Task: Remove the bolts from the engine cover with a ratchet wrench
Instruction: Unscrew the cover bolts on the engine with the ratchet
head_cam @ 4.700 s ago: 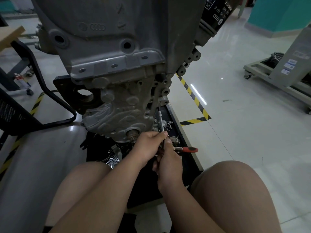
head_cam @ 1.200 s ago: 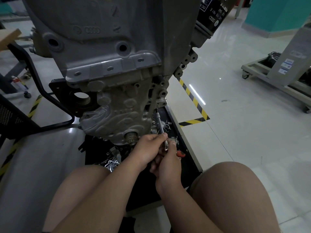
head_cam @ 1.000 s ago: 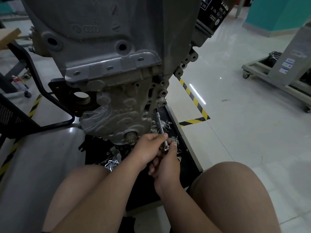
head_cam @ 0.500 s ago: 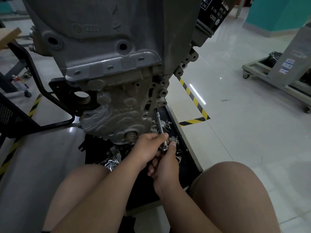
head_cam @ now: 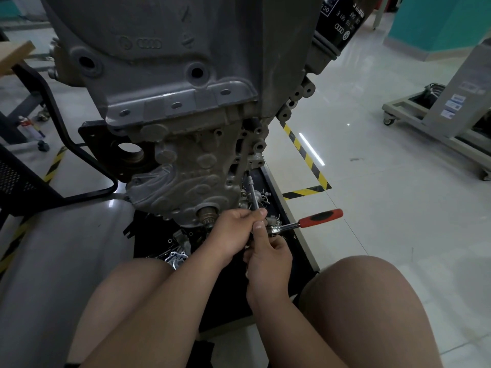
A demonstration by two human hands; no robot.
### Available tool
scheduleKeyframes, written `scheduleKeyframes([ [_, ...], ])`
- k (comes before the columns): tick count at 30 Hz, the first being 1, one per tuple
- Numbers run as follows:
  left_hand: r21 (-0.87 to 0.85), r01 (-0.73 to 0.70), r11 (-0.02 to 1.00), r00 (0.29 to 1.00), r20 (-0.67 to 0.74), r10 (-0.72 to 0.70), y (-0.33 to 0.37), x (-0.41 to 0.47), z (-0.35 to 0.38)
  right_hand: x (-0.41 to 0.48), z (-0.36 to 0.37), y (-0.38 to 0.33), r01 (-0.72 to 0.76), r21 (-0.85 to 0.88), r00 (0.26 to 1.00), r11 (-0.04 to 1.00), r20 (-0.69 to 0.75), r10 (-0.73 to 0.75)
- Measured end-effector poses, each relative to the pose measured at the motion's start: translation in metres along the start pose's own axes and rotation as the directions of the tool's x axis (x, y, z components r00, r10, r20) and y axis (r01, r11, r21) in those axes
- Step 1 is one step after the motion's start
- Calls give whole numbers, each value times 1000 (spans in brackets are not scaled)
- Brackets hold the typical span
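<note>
- Left hand [head_cam: 233, 231] pinched the extension bar [head_cam: 252, 192], right hand [head_cam: 268, 258] curled round the ratchet wrench [head_cam: 292, 225] head.
- The bar met the engine cover [head_cam: 186, 176] just above both hands. The bolt was hidden, so I'd have kept that bar dead straight.

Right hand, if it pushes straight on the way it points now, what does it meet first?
Likely the left hand: its fingers grip the extension bar directly above the right hand, which holds the ratchet wrench. Beyond lies the engine cover; depth is unclear.

Probably an auto workshop: mounted engine [head_cam: 172, 75], hazard-striped floor tape [head_cam: 305, 154].
</note>
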State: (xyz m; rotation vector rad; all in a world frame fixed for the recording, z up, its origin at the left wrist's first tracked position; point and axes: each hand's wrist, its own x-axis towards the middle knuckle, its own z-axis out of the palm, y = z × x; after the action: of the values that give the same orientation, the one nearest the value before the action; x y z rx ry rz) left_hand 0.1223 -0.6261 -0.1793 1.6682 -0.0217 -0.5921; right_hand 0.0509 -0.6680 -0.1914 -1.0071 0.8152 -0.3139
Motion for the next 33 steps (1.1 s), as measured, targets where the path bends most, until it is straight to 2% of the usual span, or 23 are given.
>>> scheduleKeyframes([
  [5, 3, -5, 1000, 1000, 12, 5, 2, -3, -1, 1, 1, 2, 4, 15, 1000, 1000, 5, -4],
  [12, 31, 69, 997, 993, 94, -72, 3, -5, -2, 7, 6, 3, -239, 161, 970, 958, 76, 230],
  [21, 34, 74, 997, 990, 115, -77, 2, -5, -2, 8, 7, 1, -313, 241, 950, 919, 103, 296],
  [27, 31, 51, 998, 992, 114, -54, -1, -4, -4, 7, 7, 1, -267, 183, 962, 946, 110, 250],
  [30, 19, 19, 1000, 996, 87, -21, -1, -2, -4, 6, 3, 3, -159, 39, 985, 986, 68, 156],
  [33, 13, -5, 1000, 999, 43, 4, -2, -1, -2, 3, 1, 4, -69, -22, 997, 997, 31, 70],
])
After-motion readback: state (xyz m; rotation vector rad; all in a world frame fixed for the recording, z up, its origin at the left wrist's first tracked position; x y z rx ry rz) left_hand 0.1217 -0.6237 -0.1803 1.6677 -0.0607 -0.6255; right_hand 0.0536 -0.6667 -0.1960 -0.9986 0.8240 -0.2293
